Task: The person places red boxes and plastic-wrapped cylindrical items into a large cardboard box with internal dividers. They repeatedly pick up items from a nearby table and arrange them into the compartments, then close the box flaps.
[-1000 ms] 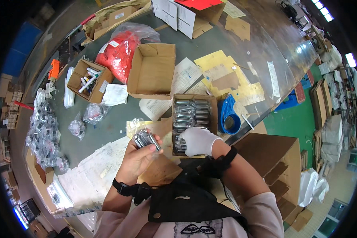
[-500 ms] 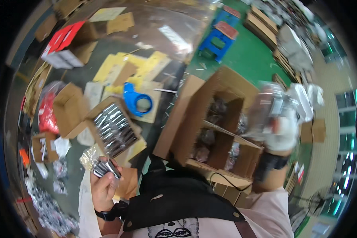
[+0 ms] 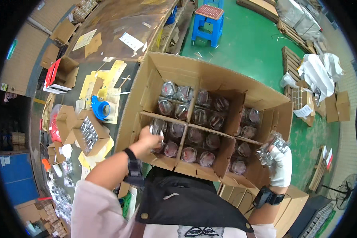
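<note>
Several bagged parts (image 3: 274, 147) fill the closed, gloved right hand (image 3: 281, 164); the left hand (image 3: 147, 139), curled, its hold unclear, overlies a carton (image 3: 222, 79) whose dividers (image 3: 235, 115) presumably prevent knocking.

No text legible. White label (image 3: 304, 111) on the small carton (image 3: 301, 96) at 3 o'clock, print too small to read. White paper sheet (image 3: 131, 41) on the surface (image 3: 113, 27) at 11 o'clock: faint marks, also unreadable.
</note>
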Demonstrator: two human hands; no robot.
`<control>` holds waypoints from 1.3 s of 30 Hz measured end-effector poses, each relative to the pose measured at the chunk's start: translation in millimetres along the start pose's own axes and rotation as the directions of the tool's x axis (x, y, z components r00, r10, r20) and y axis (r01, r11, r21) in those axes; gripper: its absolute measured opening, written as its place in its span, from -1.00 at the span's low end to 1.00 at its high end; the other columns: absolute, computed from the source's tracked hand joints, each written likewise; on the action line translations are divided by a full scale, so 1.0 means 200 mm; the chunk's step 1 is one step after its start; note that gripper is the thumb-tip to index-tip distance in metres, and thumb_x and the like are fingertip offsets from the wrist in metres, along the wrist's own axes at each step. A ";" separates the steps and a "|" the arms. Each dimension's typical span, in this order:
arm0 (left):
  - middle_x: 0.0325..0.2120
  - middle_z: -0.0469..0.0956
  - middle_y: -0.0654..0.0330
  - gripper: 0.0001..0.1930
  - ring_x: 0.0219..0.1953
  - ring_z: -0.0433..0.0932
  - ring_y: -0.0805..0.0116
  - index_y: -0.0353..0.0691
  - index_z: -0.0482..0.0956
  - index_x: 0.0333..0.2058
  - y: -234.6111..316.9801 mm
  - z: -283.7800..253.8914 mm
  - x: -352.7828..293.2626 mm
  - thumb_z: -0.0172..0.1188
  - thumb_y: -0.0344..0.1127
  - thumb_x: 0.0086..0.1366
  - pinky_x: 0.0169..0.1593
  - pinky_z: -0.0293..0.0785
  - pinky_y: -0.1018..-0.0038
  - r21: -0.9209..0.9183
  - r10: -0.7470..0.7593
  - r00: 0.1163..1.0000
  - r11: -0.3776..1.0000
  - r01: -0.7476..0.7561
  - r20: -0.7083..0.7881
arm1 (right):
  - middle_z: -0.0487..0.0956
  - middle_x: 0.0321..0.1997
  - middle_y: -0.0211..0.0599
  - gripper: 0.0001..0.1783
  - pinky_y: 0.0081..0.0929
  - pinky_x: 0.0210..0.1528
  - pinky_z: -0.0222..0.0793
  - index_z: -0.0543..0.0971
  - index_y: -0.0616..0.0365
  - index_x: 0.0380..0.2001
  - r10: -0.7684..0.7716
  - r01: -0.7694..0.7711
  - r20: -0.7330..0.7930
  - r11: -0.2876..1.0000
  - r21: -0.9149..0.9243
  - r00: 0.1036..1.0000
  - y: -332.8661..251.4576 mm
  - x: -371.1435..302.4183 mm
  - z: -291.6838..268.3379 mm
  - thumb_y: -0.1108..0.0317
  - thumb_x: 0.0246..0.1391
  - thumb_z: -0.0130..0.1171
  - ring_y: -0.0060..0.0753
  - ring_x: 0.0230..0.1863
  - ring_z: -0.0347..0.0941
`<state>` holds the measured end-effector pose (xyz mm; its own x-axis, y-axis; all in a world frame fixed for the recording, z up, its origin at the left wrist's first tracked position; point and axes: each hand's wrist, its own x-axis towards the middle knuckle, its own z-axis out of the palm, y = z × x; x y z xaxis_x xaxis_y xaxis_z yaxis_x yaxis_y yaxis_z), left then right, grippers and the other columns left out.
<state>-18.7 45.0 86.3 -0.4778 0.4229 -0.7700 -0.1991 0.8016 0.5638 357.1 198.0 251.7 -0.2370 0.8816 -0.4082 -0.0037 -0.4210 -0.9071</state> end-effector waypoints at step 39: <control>0.11 0.44 0.01 -0.54 0.16 0.37 0.03 -0.20 0.44 0.09 -0.33 0.36 0.61 0.09 -0.14 0.26 0.19 0.31 0.28 0.833 0.247 0.949 0.469 -0.293 0.195 | 0.62 -0.26 -0.11 -0.81 -0.30 -0.16 0.52 0.58 0.25 -0.25 -0.012 -0.314 -0.365 0.484 -0.817 0.931 0.59 1.30 -0.40 0.40 0.07 0.13 -0.25 -0.23 0.59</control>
<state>-2.5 73.7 -67.2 -0.3356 0.6821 -0.6497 0.7598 0.6037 0.2413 372.1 394.6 30.5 0.1343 0.9038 -0.4063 0.8662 -0.3063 -0.3949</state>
